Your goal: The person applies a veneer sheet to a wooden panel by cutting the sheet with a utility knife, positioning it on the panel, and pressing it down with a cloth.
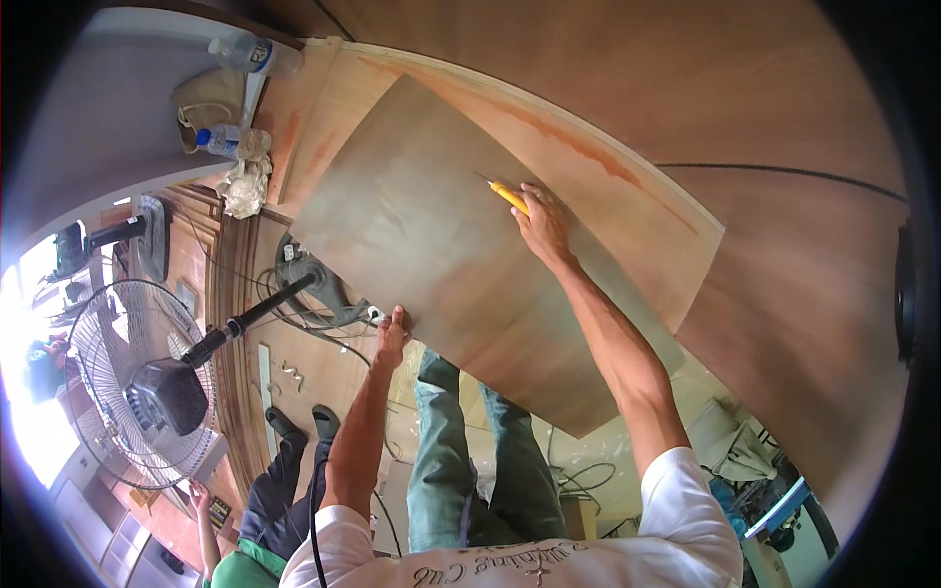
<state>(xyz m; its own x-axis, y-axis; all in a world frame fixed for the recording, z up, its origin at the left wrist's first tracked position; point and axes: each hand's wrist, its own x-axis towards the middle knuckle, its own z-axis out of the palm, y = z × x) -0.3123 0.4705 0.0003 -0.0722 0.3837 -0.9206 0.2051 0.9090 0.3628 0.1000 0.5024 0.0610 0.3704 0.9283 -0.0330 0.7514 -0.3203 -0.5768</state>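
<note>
My right hand (544,223) is closed round a yellow utility knife (509,197), whose thin blade points to the far left. The hand is over a large, smooth grey-brown sheet (441,235), near its right edge. My left hand (392,336) grips the near left edge of that sheet, with some of its fingers hidden. The sheet sits at a slant on a pale wooden board (642,230) with reddish-brown smears, and its near corner reaches out over my legs.
On the left, a standing fan (157,392) leans beside stacked wooden strips (235,323). Plastic bottles (221,140) and a crumpled white wad (245,186) sit at the far left. Cables (588,477) run over the floor. Another person in green (250,566) is at the lower left.
</note>
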